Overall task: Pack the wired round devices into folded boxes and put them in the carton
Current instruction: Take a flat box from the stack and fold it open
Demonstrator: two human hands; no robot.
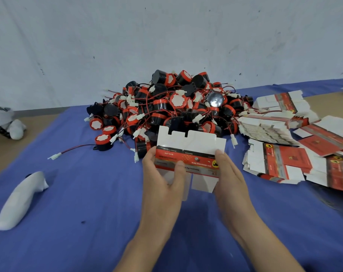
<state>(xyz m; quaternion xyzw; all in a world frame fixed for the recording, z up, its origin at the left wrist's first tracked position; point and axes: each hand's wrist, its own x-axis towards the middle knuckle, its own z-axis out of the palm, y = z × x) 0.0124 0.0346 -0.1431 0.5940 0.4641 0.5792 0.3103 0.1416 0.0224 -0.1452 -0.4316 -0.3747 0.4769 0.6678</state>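
We hold one flat box (190, 152) above the worktop (88, 193): left grip (162, 181) and right grip (229, 179) each pinch an edge.

Left hand (162, 179) and right hand (229, 177) pinch, thumbs forward, fingers probably curled underneath.

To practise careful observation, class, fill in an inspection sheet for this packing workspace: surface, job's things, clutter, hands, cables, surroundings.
Surface: blue cloth.
Job's things: pile of round devices at the back; flat box stacks at right; no carton seen.
Clutter: white object lying at left.
Grippers: left hand and right hand both hold one unfolded box.
Cables: red-black wires tangled through the pile; one loose wire trails leftward.
Surroundings: pale wall behind.
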